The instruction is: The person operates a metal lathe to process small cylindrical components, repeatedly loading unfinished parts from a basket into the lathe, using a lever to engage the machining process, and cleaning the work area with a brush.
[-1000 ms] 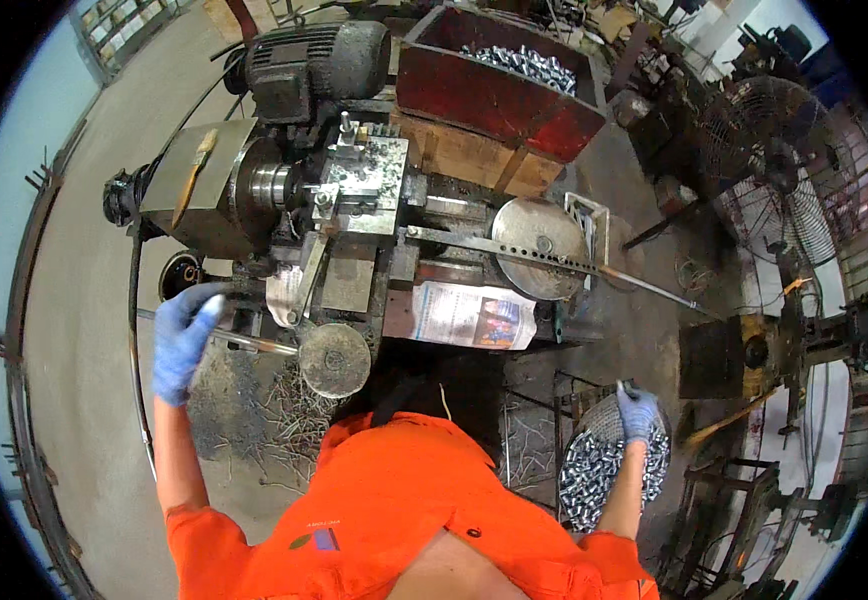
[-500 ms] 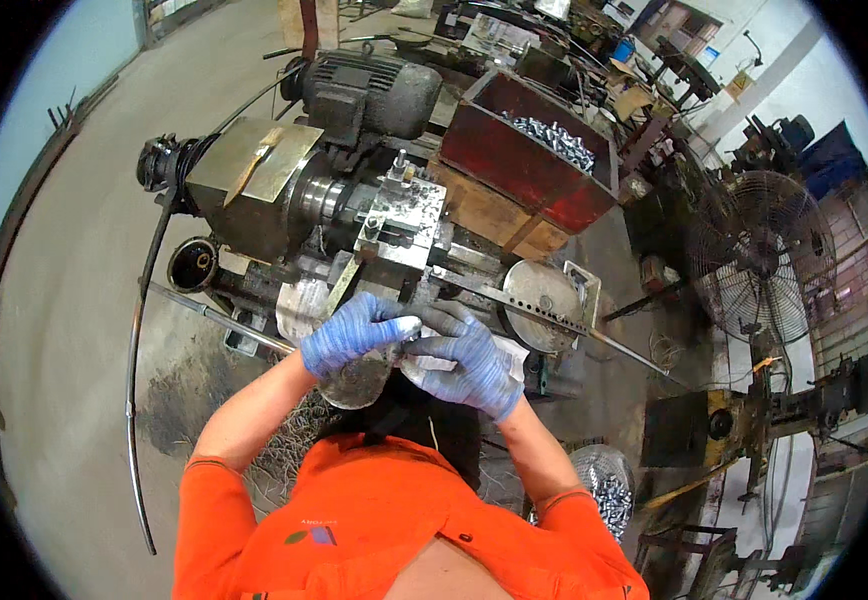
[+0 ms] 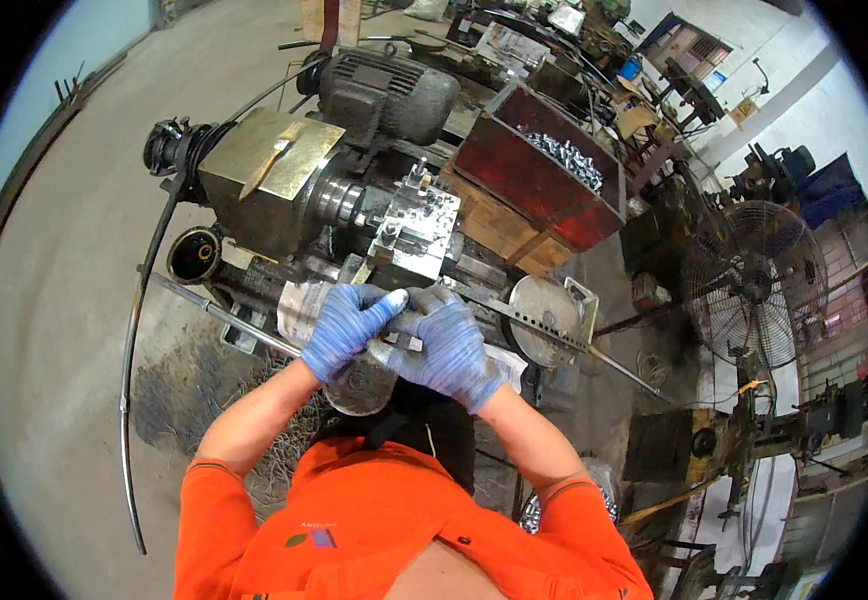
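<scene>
My left hand (image 3: 346, 328), in a blue-grey knit work glove, is closed with its thumb over its curled fingers. Against it, my right hand (image 3: 446, 348), gloved alike, also has its fingers bent inward. The fingertips meet, and whatever lies between them is hidden. Just beyond the hands is a small lathe's bright metal tool block (image 3: 416, 235), beside its spindle (image 3: 342, 203). Under the hands a round grey metal piece (image 3: 361, 388) shows in part. A pale sheet of paper (image 3: 301, 310) lies by my left hand.
A red bin (image 3: 544, 190) of small shiny metal parts rests on a wooden crate (image 3: 504, 228) beyond the lathe. To the right are a perforated bar (image 3: 524, 318), a round plate (image 3: 544, 308) and a fan (image 3: 754, 270). Metal shavings (image 3: 284, 440) litter the floor at left.
My right hand has moved left and slightly up, closer against my left hand. The fingers are now more bunched together. The view has shifted a little, with the lathe lying farther right.
</scene>
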The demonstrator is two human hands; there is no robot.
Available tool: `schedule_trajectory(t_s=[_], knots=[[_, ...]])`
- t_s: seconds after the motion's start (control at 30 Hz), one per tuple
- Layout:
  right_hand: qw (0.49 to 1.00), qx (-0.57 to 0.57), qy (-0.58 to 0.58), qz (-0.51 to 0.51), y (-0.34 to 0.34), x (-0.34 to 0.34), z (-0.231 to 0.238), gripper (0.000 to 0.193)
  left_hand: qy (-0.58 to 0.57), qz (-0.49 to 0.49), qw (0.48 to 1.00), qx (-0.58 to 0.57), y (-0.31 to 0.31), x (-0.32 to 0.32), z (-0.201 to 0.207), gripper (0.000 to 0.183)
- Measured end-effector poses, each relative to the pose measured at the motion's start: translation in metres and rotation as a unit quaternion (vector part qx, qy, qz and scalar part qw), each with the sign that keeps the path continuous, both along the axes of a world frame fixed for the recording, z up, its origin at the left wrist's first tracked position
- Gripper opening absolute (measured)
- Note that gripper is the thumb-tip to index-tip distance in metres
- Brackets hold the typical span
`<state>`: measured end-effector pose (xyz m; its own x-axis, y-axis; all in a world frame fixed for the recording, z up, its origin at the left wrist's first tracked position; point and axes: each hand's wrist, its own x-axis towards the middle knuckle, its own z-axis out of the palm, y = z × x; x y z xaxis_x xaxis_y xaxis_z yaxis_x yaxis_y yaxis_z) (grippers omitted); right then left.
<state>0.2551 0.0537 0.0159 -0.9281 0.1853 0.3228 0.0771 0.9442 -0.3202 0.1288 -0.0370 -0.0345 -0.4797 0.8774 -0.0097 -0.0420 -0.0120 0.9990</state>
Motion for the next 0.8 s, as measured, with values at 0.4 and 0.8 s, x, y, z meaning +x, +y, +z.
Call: schedule_trajectory(t_s=[0.4, 0.8], knots=[[0.995, -0.042, -0.021, 0.086, 0.033, -0.072, 0.002, 0.043, 0.289, 0.042, 0.95, -0.109, -0.078, -0.095, 0.033, 0.042], [0.968, 0.005, -0.244, -0.065, 0.08, -0.16, -0.021, 0.054, 0.521, 0.308, 0.666, -0.435, -0.324, -0.18, -0.037, 0.029]])
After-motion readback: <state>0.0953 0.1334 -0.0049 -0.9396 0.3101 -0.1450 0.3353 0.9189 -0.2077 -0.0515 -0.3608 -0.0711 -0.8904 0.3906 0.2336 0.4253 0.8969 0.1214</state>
